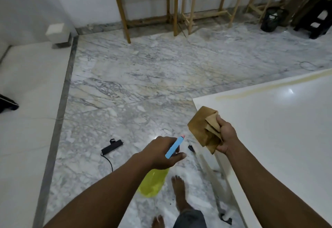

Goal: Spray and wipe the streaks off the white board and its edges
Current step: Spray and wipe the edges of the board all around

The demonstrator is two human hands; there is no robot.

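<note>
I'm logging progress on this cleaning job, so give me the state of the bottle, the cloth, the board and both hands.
Spray bottle: holds yellow liquid, gripped near its blue head.
Cloth: brown, folded, bunched in the grip.
White board: yellowish streak along its far edge, not yet wiped.
Left hand: grips the spray bottle.
Right hand: grips the cloth.

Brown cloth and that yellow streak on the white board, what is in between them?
Only bare white board. The head view shows nothing lying between the brown cloth, gripped in the right hand, and the yellowish streak near the board's far edge.
</note>
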